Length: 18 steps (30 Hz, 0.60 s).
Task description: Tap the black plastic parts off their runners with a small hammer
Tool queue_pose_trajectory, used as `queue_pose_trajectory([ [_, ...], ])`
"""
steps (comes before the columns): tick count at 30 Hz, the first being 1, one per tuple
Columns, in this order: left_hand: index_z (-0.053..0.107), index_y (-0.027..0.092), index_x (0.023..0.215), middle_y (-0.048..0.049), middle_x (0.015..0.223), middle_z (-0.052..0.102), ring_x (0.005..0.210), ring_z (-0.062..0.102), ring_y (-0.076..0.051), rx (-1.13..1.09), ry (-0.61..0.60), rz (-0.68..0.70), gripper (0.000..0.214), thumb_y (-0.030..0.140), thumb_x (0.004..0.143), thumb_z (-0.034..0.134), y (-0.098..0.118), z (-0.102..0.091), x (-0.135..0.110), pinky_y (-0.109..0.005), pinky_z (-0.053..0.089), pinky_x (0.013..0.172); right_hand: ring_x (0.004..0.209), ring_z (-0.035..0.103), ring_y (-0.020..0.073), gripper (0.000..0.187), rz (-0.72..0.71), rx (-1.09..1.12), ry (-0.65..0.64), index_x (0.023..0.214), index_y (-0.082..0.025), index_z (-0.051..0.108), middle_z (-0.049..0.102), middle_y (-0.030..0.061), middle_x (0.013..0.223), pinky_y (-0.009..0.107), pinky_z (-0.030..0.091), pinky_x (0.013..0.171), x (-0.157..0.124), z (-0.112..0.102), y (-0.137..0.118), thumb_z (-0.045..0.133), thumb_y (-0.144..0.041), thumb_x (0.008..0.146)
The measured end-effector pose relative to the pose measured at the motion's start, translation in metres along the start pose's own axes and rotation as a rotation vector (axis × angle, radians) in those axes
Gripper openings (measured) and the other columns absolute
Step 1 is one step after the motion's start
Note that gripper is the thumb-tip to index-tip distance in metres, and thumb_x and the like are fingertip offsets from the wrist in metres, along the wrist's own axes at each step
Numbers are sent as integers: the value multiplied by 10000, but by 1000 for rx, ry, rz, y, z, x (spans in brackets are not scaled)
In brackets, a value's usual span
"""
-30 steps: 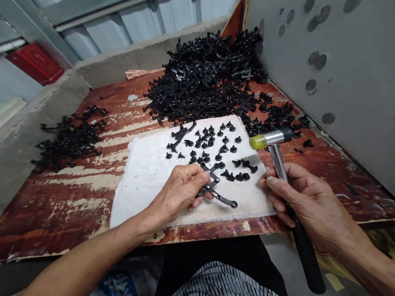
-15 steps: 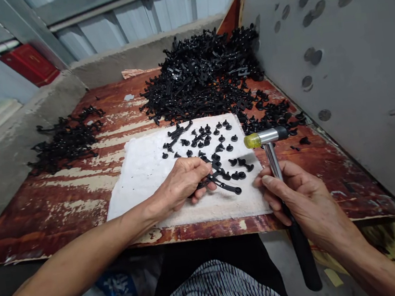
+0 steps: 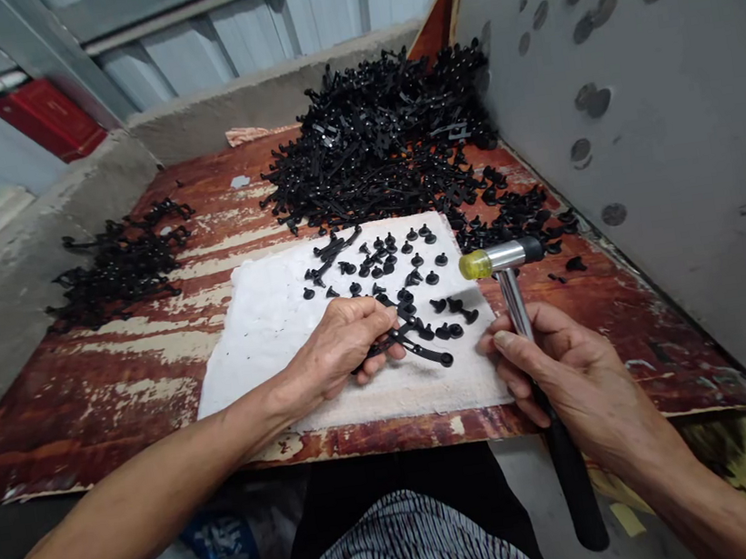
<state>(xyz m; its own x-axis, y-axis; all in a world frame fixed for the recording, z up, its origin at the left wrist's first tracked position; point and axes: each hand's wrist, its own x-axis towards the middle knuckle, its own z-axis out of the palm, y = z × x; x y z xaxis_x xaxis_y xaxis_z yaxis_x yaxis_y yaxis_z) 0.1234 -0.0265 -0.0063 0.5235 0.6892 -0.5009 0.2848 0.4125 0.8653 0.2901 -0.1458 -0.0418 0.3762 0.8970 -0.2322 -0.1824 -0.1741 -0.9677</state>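
Left grip (image 3: 340, 339): closed around a black jointed strip (image 3: 428, 353), pinching it between thumb and fingers.
Strip in the grip: its middle is partly hidden by the thumb and fingertips; one arm sticks out to the right of them and ends in a round eye, and a short piece shows below the fingers on the left.
Strip and cloth: the strip is over the white cloth (image 3: 239, 361), near its front half; whether it touches the cloth cannot be told.
Right grip (image 3: 581, 367): wrapped around a hammer (image 3: 516, 305), thumb along the top of the black handle where it meets the metal shaft.
Hammer: head up, yellow end turned left, black end right; the handle's lower end hangs past the front edge of the surface (image 3: 119, 386).
Hammer and strip: well apart, the strip to the left of the hammer.
Black knobs (image 3: 440, 260): scattered on the cloth beyond and to the right of the left grip, several just beside the strip.
Loose strips (image 3: 334, 252): a few lie at the cloth's far side.
Large pile (image 3: 381, 132): black parts heaped beyond the cloth.
Small pile (image 3: 120, 269): black parts at the far left of the surface.
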Motion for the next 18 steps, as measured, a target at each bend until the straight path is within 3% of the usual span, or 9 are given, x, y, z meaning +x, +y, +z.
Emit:
queue_pose_trajectory([
  [12,514,143,639,-22,506,606,281,377,-7,-4,1,-2,262,186,897,492,1,-1,-2,-130,227,291,353,337,43,289,6,-16,9,857,-216,529,571,-29,640,147,285,267,-1,1,-1,671,-450,764],
  [18,536,131,677,-25,513,612,281,370,-5,3,-7,2,236,196,899,494,-1,-1,0,-128,228,289,369,358,43,279,-2,-7,6,860,-212,535,602,-6,722,148,285,264,-1,-1,1,674,-434,764],
])
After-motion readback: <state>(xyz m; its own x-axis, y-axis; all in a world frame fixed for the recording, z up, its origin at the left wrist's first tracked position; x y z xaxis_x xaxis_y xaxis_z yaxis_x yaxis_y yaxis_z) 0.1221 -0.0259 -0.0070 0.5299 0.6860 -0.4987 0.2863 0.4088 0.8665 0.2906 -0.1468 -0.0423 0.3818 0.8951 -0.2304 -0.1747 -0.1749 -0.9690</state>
